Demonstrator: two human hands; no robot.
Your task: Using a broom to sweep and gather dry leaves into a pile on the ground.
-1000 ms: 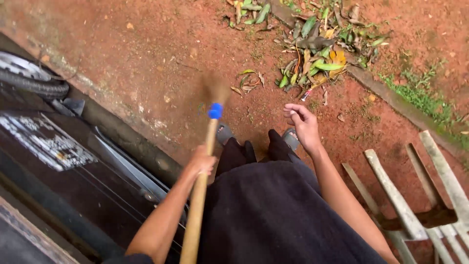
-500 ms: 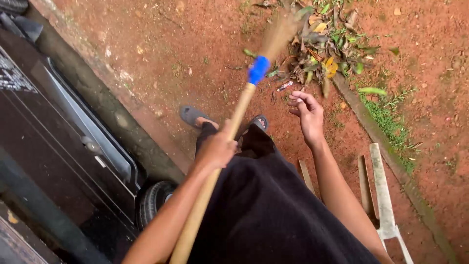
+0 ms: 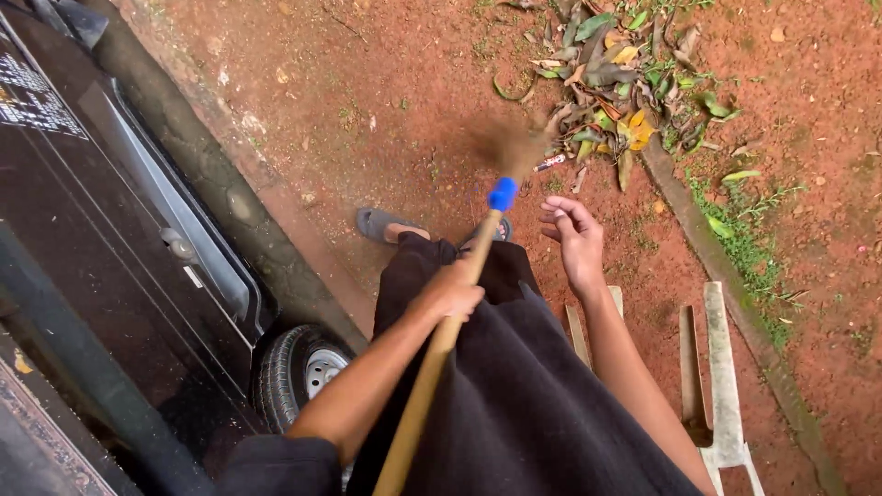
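Left hand [image 3: 448, 296] sweeping red dirt with a broom [image 3: 459, 276].
Left fingers are wrapping the wooden handle mid-shaft; the blurred bristle head, past a blue collar [image 3: 503, 194], is brushing the ground near the leaf pile [image 3: 616, 83]. Right hand [image 3: 577, 241] is hanging free, fingers loosely curled, holding nothing. Black vehicle [image 3: 110, 257] is sitting left, white chair [image 3: 721, 386] right.

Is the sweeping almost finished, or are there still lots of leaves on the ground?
Partly done. Most leaves sit in one leaf pile by the stone edging, and the red dirt near the dark car looks mostly swept. In hand: the left hand grips the broom, its blurred bristles near the pile; the right hand is empty. Left: a few stray leaves.
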